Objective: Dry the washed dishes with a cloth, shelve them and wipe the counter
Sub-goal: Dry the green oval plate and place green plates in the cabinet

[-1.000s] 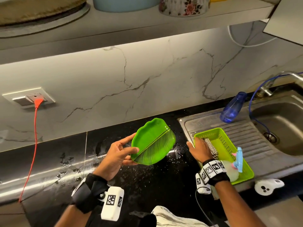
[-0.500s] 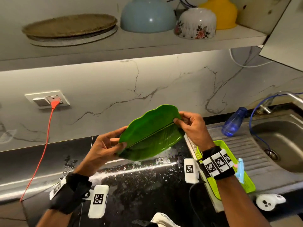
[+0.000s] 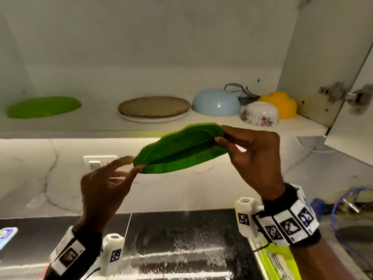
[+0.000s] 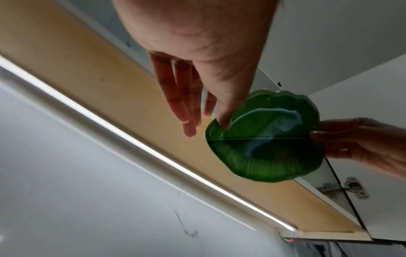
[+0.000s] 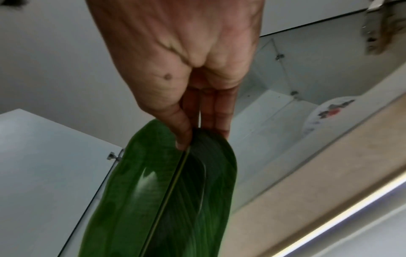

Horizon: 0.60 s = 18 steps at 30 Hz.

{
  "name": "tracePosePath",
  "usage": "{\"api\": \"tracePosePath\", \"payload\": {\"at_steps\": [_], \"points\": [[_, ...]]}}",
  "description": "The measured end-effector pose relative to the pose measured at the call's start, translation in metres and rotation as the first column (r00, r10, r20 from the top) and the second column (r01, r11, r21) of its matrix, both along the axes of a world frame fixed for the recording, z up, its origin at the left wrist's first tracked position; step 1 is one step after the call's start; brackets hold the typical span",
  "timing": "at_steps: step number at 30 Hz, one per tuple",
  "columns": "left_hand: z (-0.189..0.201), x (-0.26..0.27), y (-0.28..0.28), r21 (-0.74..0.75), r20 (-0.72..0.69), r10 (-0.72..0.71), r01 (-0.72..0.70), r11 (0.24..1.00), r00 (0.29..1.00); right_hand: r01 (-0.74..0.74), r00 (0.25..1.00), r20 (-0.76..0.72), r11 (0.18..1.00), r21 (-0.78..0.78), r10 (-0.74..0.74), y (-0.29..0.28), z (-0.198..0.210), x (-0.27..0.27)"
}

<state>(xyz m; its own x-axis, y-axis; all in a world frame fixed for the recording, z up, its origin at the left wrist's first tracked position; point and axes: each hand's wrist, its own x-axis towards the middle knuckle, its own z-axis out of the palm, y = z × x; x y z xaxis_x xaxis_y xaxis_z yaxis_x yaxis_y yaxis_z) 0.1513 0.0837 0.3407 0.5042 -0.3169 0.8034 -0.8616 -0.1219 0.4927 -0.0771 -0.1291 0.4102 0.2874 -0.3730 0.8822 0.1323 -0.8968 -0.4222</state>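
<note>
Up by the shelf (image 3: 262, 126), right hand (image 3: 256, 156) fingers pinch the leaf plate (image 3: 179, 150); left hand (image 3: 105, 188) fingers, spread, touch its other tip. Beyond stand another green plate (image 3: 43, 107), stacked plates (image 3: 154, 108), upturned bowls (image 3: 217, 103).

You have no words, brand names or numbers to read anywhere here. The only signs are the black-and-white square code markers (image 3: 289, 227) on your wristbands and on the white camera blocks (image 3: 245, 217) at your wrists; they carry patterns, no letters.
</note>
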Motion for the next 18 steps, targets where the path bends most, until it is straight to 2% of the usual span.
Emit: {"api": "tracePosePath", "payload": {"at_steps": [3, 8, 11, 14, 16, 18], "points": [[0.023, 0.014, 0.009, -0.161, 0.034, 0.124, -0.118, 0.980, 0.992, 0.029, 0.991, 0.135, 0.998, -0.061, -0.021, 0.016, 0.020, 0.017], [0.063, 0.033, 0.025, -0.334, 0.005, 0.125, -0.116, 0.935, 0.992, 0.039, 0.946, 0.323, 0.988, -0.146, 0.011, 0.047, 0.053, 0.043], [0.068, 0.061, 0.033, -0.298, 0.092, 0.175, -0.141, 0.944, 0.980, 0.117, 0.917, 0.398, 0.961, -0.252, -0.007, 0.058, 0.082, 0.055], [0.059, 0.092, 0.039, -0.161, 0.242, 0.313, -0.280, 0.946, 0.918, 0.168, 0.918, 0.396, 0.925, -0.340, -0.021, 0.069, 0.110, 0.065], [0.051, 0.108, 0.044, -0.139, 0.304, 0.314, -0.284, 0.949, 0.899, 0.174, 0.933, 0.360, 0.892, -0.418, -0.013, 0.080, 0.124, 0.076], [0.046, 0.118, 0.046, -0.147, 0.346, 0.262, -0.223, 0.964, 0.901, 0.190, 0.949, 0.314, 0.843, -0.503, -0.026, 0.088, 0.133, 0.088]]}}
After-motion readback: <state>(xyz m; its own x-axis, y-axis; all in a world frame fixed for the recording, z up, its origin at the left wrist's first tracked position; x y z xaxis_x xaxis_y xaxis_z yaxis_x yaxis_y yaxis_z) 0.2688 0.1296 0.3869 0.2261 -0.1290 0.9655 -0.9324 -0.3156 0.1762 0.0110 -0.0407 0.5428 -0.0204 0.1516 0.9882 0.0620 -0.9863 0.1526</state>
